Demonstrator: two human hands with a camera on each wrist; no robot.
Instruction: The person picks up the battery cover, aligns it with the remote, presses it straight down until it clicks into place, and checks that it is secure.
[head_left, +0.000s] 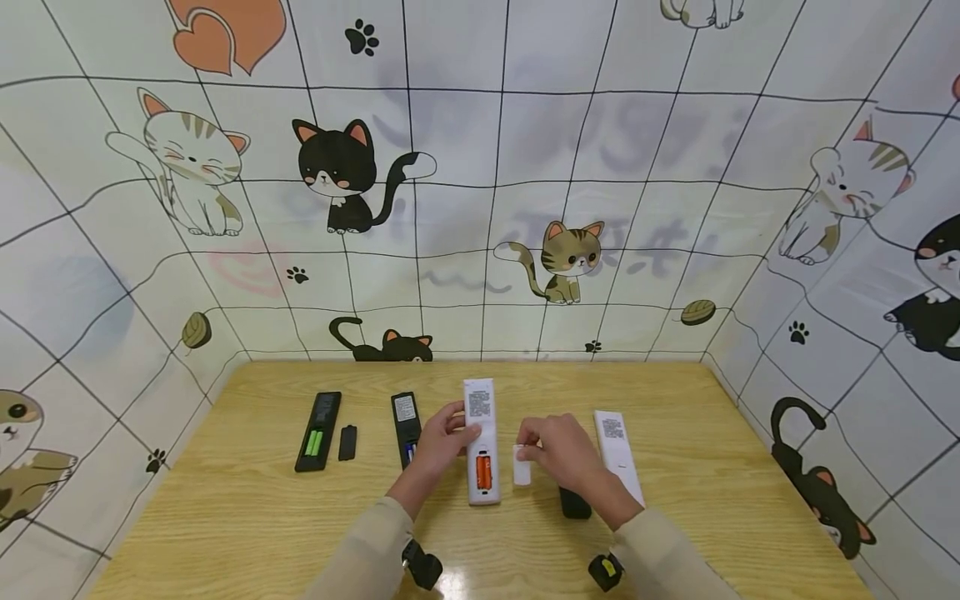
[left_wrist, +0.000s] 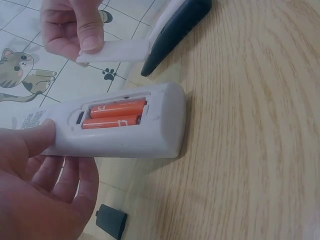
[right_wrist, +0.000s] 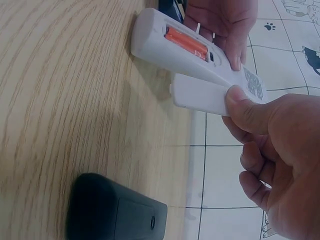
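A white remote control [head_left: 481, 433] lies back side up in the middle of the table, its battery compartment uncovered. Two orange batteries [left_wrist: 114, 114] sit side by side in that compartment. My left hand [head_left: 442, 442] grips the remote by its left edge, thumb on the back face and fingers along the side. Between thumb and fingers my right hand [head_left: 562, 450] pinches a white battery cover [right_wrist: 200, 94], held just to the right of the remote and apart from it. The cover's upper end is hidden under the thumb.
On the left lies a black remote [head_left: 318, 432] with green batteries, a small black cover [head_left: 347, 442] beside it. Another black remote [head_left: 406, 421] is partly behind my left hand. To the right are a white remote [head_left: 618, 454] and a black remote [right_wrist: 120, 212].
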